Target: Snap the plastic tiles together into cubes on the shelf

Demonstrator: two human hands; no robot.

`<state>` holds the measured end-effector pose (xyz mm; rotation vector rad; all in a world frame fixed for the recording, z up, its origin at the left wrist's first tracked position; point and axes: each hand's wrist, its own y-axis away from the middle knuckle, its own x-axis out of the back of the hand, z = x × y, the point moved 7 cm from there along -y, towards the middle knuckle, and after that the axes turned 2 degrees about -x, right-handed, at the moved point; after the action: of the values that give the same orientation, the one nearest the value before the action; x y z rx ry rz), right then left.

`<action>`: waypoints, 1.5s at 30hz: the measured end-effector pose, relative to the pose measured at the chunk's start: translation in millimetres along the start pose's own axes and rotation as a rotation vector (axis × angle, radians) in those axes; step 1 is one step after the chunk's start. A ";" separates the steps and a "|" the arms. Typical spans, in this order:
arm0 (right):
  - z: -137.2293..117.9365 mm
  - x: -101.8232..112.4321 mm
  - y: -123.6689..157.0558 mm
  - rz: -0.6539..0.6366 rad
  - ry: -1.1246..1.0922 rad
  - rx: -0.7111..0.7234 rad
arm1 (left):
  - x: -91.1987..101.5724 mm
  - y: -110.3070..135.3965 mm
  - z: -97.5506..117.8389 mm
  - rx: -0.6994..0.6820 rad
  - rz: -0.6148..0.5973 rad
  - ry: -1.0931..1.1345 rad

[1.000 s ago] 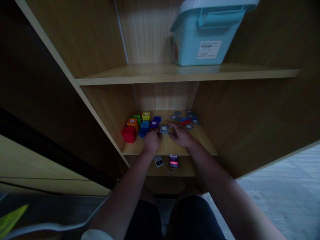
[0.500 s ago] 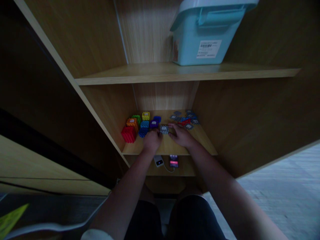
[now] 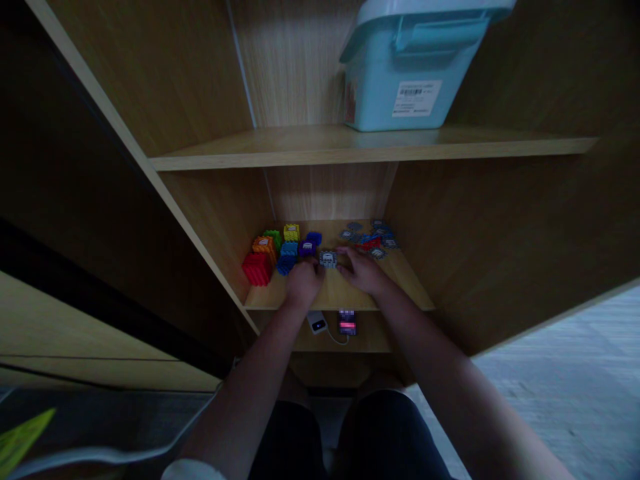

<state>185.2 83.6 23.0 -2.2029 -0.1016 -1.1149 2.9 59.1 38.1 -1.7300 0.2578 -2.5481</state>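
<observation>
Forearms (image 3: 263,370) stretch forward and converge over the shelf (image 3: 340,292), framing a grey block (image 3: 328,259) that sits between the two hands. The left hand (image 3: 304,282) shows its back, turned inward with fingers curled near the block's left side; whether they pinch anything, I cannot tell. The right hand (image 3: 364,272) angles inward, thumb and forefinger spread toward the block's right side, contact unclear. Coloured blocks (image 3: 257,269) stand left of the left hand; flat pieces (image 3: 377,253) lie beyond the right.
</observation>
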 end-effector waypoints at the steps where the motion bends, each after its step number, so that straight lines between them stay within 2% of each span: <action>1: 0.2 0.4 0.2 0.005 0.004 -0.003 | 0.4 0.1 -0.1 0.002 0.003 0.004; 18: 0.2 -0.4 0.6 0.006 0.007 -0.026 | 1.8 1.0 -0.9 -0.002 0.020 0.029; 21: -2.6 5.9 -1.0 0.037 0.029 -0.030 | 1.9 0.6 -0.8 0.004 0.016 0.022; 24: 5.1 26.0 1.6 0.168 0.123 -0.187 | 1.7 0.4 -1.2 0.015 0.012 0.024; 27: 23.2 50.5 17.4 0.344 0.321 -0.536 | 1.8 0.4 -1.8 0.016 0.023 0.040; 29: 32.4 56.4 29.0 0.355 0.442 -0.746 | 1.4 0.5 -2.2 0.011 0.027 0.054; 31: 38.0 54.1 34.2 0.296 0.493 -0.860 | 1.0 0.4 -2.9 0.009 0.034 0.059; 36: 43.8 46.5 30.1 0.163 0.475 -0.875 | -0.2 -0.3 -4.2 -0.001 0.056 0.071; 45: 53.8 46.0 30.4 0.145 0.464 -0.869 | -2.2 -0.6 -5.5 -0.012 0.087 0.072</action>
<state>262.1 81.6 18.7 -2.5026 0.8773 -1.7698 -1.3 60.6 34.2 -1.5961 0.3440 -2.5545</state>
